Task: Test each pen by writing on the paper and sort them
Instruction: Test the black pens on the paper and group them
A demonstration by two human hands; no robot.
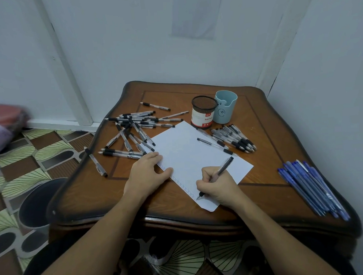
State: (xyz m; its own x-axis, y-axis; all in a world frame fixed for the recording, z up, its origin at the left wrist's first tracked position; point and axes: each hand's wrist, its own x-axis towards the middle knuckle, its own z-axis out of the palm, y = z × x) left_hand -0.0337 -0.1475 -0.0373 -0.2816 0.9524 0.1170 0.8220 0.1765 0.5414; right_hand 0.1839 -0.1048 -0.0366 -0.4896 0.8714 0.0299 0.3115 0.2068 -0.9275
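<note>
A white sheet of paper lies slanted on the wooden table. My right hand grips a black pen whose tip touches the paper's near left edge, beside a row of small marks. My left hand rests flat on the paper's left edge, fingers relaxed. A loose heap of black pens lies left of the paper. A neater group of black pens lies at the paper's far right corner. A bundle of blue pens lies at the table's right edge.
A black mesh pen cup and a light blue cup stand behind the paper. One black pen lies near the table's left edge. A dark round bin stands on the patterned floor to the left. Walls close in behind and right.
</note>
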